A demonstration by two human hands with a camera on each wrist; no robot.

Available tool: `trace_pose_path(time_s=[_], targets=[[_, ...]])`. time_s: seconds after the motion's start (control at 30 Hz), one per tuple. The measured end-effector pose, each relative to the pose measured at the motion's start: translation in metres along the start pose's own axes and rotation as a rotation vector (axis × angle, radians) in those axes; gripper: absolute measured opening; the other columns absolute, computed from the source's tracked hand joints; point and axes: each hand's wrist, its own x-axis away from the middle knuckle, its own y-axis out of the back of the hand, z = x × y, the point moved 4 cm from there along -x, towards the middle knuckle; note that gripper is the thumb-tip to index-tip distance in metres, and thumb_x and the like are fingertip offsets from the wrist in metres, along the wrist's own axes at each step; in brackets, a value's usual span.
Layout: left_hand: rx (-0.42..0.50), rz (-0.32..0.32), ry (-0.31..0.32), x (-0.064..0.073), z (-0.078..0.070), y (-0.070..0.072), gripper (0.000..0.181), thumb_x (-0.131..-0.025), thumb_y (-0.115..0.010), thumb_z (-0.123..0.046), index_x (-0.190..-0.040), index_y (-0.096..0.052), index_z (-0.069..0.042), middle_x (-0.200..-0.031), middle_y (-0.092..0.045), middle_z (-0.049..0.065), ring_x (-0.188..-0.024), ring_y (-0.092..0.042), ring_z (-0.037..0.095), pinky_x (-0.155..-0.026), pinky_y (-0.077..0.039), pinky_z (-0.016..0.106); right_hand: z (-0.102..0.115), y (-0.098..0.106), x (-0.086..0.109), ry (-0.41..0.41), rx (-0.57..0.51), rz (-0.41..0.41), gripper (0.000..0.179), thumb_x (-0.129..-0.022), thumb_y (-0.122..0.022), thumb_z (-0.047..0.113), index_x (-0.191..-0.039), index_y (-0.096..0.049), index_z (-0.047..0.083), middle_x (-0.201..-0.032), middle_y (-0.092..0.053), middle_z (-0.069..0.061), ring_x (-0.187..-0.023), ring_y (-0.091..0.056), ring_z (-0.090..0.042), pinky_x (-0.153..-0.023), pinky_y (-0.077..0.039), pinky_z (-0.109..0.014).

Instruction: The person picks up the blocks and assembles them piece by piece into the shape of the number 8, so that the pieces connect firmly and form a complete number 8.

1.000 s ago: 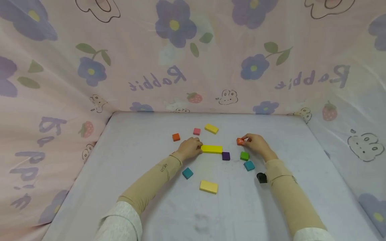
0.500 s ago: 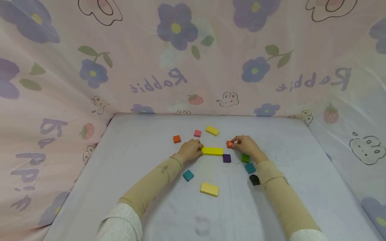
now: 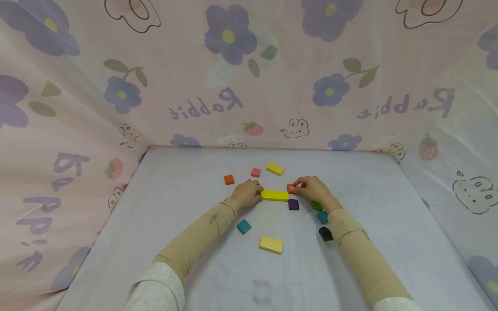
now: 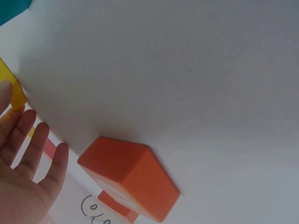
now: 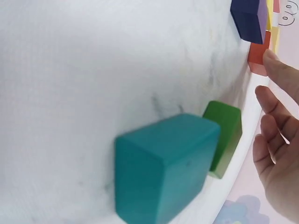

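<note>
A long yellow block point(image 3: 275, 195) lies flat in the middle of the table. At its left end my left hand point(image 3: 246, 193) pinches it; the left wrist view shows the thumb on the near side of the yellow block point(image 4: 17, 94) and the other fingers spread. My right hand point(image 3: 313, 190) holds a small red-orange block point(image 3: 291, 188) with a white letter A between thumb and fingertips, right at the yellow block's far right corner. Just below that corner sits a dark purple block point(image 3: 293, 204). In the right wrist view, the red-orange block point(image 5: 258, 56) is close to the purple one point(image 5: 249, 21).
Below the right wrist lie a green block point(image 3: 317, 206), a teal block point(image 3: 322, 217) and a black rounded piece point(image 3: 325, 234). Another teal block point(image 3: 244, 226) and a pale yellow block point(image 3: 271, 245) are nearer. Farther back lie orange point(image 3: 229, 179), pink point(image 3: 255, 172) and yellow point(image 3: 274, 169) blocks.
My right hand has moved left with the red-orange block, from right of the purple block to the yellow block's right end. The left hand has stayed on the yellow block.
</note>
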Motion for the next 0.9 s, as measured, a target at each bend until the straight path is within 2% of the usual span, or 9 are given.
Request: trace_pose_path(time_s=[0.2, 0.33, 0.53, 0.7, 0.8, 0.9], targets=[[-0.005, -0.009, -0.011, -0.0003, -0.0013, 0.0003, 0.033, -0.088, -0.063, -0.029, -0.117, -0.065, -0.012, -0.109, -0.063, 0.003, -0.087, -0.052, 0.016, -0.068, -0.045, 0.024, 0.0016, 0.0009, 0.0021, -0.011, 0.034, 0.001, 0.029, -0.089, -0.062, 0.030, -0.113, -0.066, 0.014, -0.093, -0.063, -0.011, -0.080, -0.050, -0.023, -0.068, -0.043, -0.030], [-0.015, 0.008, -0.013, -0.0009, -0.0020, 0.0010, 0.033, -0.088, -0.063, -0.029, -0.117, -0.065, -0.013, -0.107, -0.062, 0.002, -0.087, -0.052, 0.016, -0.068, -0.045, 0.025, 0.0025, 0.0005, 0.0029, -0.025, 0.052, 0.010, 0.031, -0.089, -0.062, 0.031, -0.114, -0.065, 0.014, -0.093, -0.063, -0.011, -0.080, -0.050, -0.023, -0.068, -0.043, -0.031], [-0.022, 0.034, 0.020, -0.0033, -0.0002, -0.0001, 0.033, -0.086, -0.062, -0.029, -0.115, -0.065, -0.013, -0.104, -0.060, 0.002, -0.087, -0.049, 0.017, -0.070, -0.044, 0.029, 0.0040, -0.0012, 0.0042, -0.049, 0.017, 0.026, 0.032, -0.090, -0.060, 0.032, -0.115, -0.064, 0.014, -0.095, -0.063, -0.012, -0.079, -0.051, -0.022, -0.067, -0.043, -0.028], [-0.028, 0.041, 0.030, -0.0056, 0.0013, -0.0013, 0.034, -0.085, -0.063, -0.030, -0.115, -0.064, -0.014, -0.105, -0.059, 0.002, -0.089, -0.049, 0.017, -0.072, -0.046, 0.031, 0.0057, 0.0008, 0.0044, -0.033, 0.019, 0.017, 0.031, -0.090, -0.060, 0.031, -0.115, -0.064, 0.013, -0.094, -0.063, -0.012, -0.077, -0.050, -0.022, -0.066, -0.042, -0.028], [-0.003, 0.060, 0.033, -0.0059, 0.0022, -0.0006, 0.037, -0.085, -0.063, -0.028, -0.119, -0.061, -0.013, -0.107, -0.059, 0.003, -0.092, -0.050, 0.018, -0.076, -0.047, 0.032, 0.0050, 0.0014, 0.0034, -0.029, 0.021, 0.015, 0.031, -0.090, -0.060, 0.030, -0.115, -0.064, 0.013, -0.094, -0.063, -0.012, -0.077, -0.050, -0.022, -0.066, -0.042, -0.028], [0.048, 0.084, 0.043, -0.0049, 0.0040, 0.0022, 0.041, -0.085, -0.062, -0.025, -0.125, -0.057, -0.013, -0.114, -0.060, 0.003, -0.099, -0.053, 0.019, -0.085, -0.048, 0.035, 0.0042, 0.0015, 0.0035, -0.035, 0.022, 0.016, 0.031, -0.090, -0.061, 0.030, -0.115, -0.064, 0.013, -0.093, -0.062, -0.011, -0.077, -0.050, -0.022, -0.065, -0.042, -0.028]])
